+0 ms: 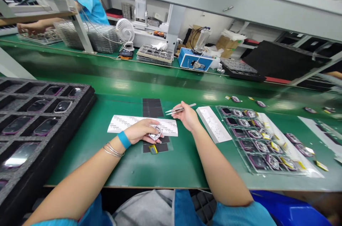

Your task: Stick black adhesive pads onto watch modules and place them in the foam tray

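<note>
My left hand (143, 131) is closed on a small silver watch-like case (155, 132), its open inside facing up. It hovers over or rests at a white printed strip (117, 125); which one I cannot tell. My right hand (187, 116) grips metal tweezers (179, 109), their tips pointing left toward a black adhesive sheet (152, 107). Just below the case, a yellow-edged battery (153, 149) lies on another black sheet (164, 145) with a clear border. Right of my right hand sits a white strip with small dark specks (213, 124).
A foam tray (92, 94) of watch-like units stands at left. At right, a clear plastic tray (235, 144) holds cases and yellow batteries, with loose units beyond it. A small fan (125, 30) and a blue box (195, 59) stand behind. Across the bench a co-worker's hand (32, 28) reaches over parts.
</note>
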Motion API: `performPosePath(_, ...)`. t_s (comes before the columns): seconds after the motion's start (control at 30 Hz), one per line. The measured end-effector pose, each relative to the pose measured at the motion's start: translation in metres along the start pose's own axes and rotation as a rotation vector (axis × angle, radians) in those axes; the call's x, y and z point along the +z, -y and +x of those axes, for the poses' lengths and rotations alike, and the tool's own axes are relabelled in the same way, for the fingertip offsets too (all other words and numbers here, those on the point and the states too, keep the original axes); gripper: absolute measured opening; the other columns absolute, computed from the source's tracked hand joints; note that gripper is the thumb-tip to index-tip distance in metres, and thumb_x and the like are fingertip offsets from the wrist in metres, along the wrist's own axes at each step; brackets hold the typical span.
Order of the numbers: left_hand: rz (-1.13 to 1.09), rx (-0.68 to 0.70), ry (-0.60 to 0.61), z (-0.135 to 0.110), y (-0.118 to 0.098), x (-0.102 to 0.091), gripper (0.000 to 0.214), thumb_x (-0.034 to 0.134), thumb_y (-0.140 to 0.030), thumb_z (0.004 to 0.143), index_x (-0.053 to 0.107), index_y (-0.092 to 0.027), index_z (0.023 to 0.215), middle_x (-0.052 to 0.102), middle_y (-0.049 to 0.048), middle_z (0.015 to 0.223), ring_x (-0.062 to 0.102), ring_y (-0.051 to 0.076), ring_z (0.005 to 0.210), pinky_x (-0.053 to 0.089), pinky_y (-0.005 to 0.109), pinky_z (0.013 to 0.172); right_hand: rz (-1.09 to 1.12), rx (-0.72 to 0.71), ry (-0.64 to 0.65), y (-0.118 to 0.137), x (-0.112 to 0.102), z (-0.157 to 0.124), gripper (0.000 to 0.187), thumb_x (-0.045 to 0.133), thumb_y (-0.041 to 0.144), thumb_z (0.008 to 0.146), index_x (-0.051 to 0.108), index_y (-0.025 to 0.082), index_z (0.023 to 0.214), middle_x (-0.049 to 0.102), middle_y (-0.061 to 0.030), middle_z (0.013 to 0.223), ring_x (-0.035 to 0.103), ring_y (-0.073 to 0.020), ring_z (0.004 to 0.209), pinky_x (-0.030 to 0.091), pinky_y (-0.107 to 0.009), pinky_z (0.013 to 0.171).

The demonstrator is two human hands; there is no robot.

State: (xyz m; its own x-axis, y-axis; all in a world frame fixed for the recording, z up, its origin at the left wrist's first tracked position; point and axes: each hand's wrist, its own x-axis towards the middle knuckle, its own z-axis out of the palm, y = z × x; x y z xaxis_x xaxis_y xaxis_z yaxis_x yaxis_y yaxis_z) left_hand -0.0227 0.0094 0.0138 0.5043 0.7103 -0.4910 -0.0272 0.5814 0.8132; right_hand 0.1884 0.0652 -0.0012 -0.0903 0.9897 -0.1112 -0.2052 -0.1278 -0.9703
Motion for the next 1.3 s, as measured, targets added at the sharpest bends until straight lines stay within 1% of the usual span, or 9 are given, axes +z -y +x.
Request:
performPosePath(0.1,0.039,-0.006,-0.026,0.004,0.006,0.004,0.057,0.075,-0.018,0.063,0.043,-0.012,0.11,0.071,0.0142,0.083,0.07,0.022,0.064,0.054,0.027,0.055,0.031,0.044,0.169,0.0,0.003,0.001,0.029,0.078,0.04,0.06,0.064,0.015,0.066,0.066,-0.0026,0.072,0.064,-0.0137,0.069,0.054,-0.026,0.07)
performPosePath(0.17,0.053,0.021,-0.082,0.006,0.011,0.01,0.053,0.072,-0.016,0.065,0.041,-0.013,0.108,0.071,0.0116,0.078,0.069,0.02,0.06,0.054,0.026,0.053,0.008,0.035,0.255,0.004,0.006,0.001,0.025,0.083,0.027,0.053,0.065,0.016,0.066,0.067,-0.0008,0.078,0.065,-0.0123,0.073,0.054,-0.026,0.075)
performPosePath(0.23,0.058,0.06,-0.118,0.006,0.015,0.017,0.049,0.068,-0.013,0.068,0.039,-0.014,0.107,0.071,0.0084,0.074,0.068,0.018,0.056,0.053,0.025,0.051,-0.036,0.038,0.298,0.01,0.01,0.005,0.024,0.084,0.022,0.053,0.065,0.015,0.067,0.068,-0.001,0.079,0.066,-0.012,0.073,0.054,-0.026,0.074)
performPosePath(0.37,0.033,0.085,-0.097,0.002,0.018,0.027,0.052,0.065,-0.01,0.07,0.034,-0.015,0.112,0.071,0.0084,0.076,0.068,0.018,0.056,0.053,0.026,0.053,-0.2,0.122,0.385,0.014,0.017,0.019,0.027,0.084,0.023,0.052,0.067,0.012,0.071,0.069,-0.0045,0.073,0.067,-0.0136,0.069,0.055,-0.027,0.07)
performPosePath(0.5,0.01,0.094,-0.219,0.003,0.019,0.027,0.062,0.065,-0.009,0.07,0.028,-0.015,0.119,0.07,0.0066,0.075,0.067,0.018,0.056,0.053,0.026,0.052,-0.257,0.217,0.492,0.003,0.018,0.034,0.031,0.084,0.022,0.051,0.068,0.01,0.074,0.07,-0.005,0.071,0.067,-0.0127,0.067,0.055,-0.024,0.068)
performPosePath(0.57,0.01,0.093,-0.256,0.006,0.02,0.027,0.065,0.064,-0.008,0.071,0.025,-0.016,0.122,0.069,0.0052,0.074,0.067,0.017,0.055,0.052,0.025,0.05,-0.243,0.241,0.511,-0.003,0.016,0.039,0.031,0.084,0.022,0.051,0.068,0.01,0.075,0.07,-0.0052,0.072,0.067,-0.0129,0.068,0.056,-0.023,0.068)
performPosePath(0.8,-0.034,0.12,-0.26,0.01,0.023,0.028,0.071,0.067,-0.012,0.069,0.024,-0.019,0.125,0.068,0.0043,0.076,0.067,0.017,0.053,0.052,0.025,0.048,-0.188,0.268,0.479,-0.011,0.012,0.043,0.028,0.084,0.021,0.05,0.066,0.011,0.069,0.07,-0.0047,0.074,0.068,-0.0146,0.069,0.057,-0.023,0.064)
performPosePath(1.07,-0.033,0.089,-0.283,0.009,0.02,0.029,0.063,0.065,-0.01,0.07,0.031,-0.018,0.122,0.068,0.0061,0.081,0.067,0.018,0.055,0.054,0.028,0.054,-0.263,0.258,0.475,-0.012,0.018,0.041,0.026,0.083,0.024,0.053,0.068,0.012,0.071,0.07,-0.0044,0.072,0.067,-0.0134,0.07,0.055,-0.023,0.067)
performPosePath(1.3,-0.113,0.081,-0.327,0.01,0.019,0.03,0.074,0.075,-0.015,0.063,0.032,-0.018,0.123,0.068,0.0062,0.081,0.067,0.018,0.055,0.053,0.025,0.049,-0.289,0.235,0.491,-0.01,0.022,0.038,0.026,0.082,0.026,0.053,0.069,0.012,0.071,0.07,-0.0043,0.071,0.066,-0.0129,0.068,0.053,-0.023,0.067)
